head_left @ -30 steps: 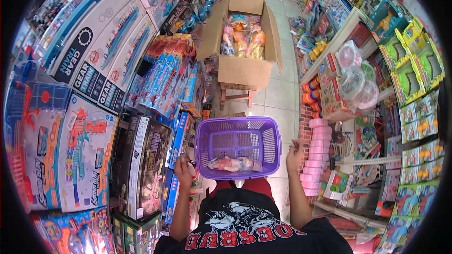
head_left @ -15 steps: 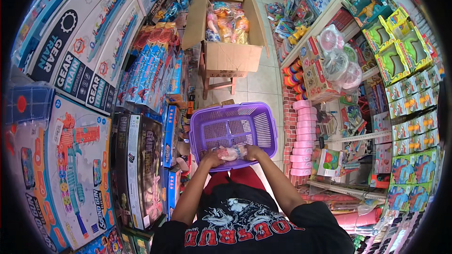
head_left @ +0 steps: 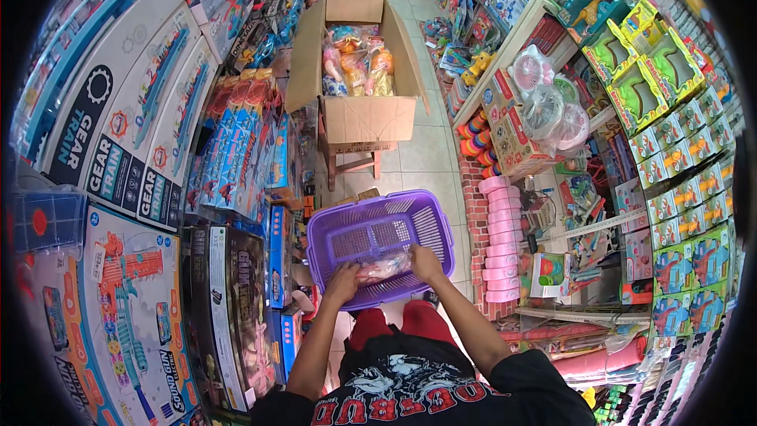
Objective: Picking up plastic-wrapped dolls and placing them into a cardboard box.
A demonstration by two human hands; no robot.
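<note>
A purple plastic basket [head_left: 450, 230] with slotted walls stands in front of me. Inside, along its near wall, lies a toy in clear plastic wrap [head_left: 384, 267], pinkish and red with a crinkled surface. My left hand [head_left: 341, 284] is closed at the wrap's left end, with its fingertips partly hidden. At the right end is my right hand [head_left: 426, 264], fingers curled over the basket's near side and against the wrap. The printing and exact kind of toy are too small to make out.
Beyond the basket, an open cardboard box [head_left: 368, 120] with several bagged toys [head_left: 359, 63] rests on a wooden stool [head_left: 356, 164]. Stacked toy boxes [head_left: 236, 142] line the left side. On the right are shelves with pink rolls [head_left: 502, 248] and bagged fans [head_left: 544, 110].
The wrapped toy has gone lower into the basket, with both hands following it. The basket sits slightly further left and lower in view, and the whole view has shifted.
</note>
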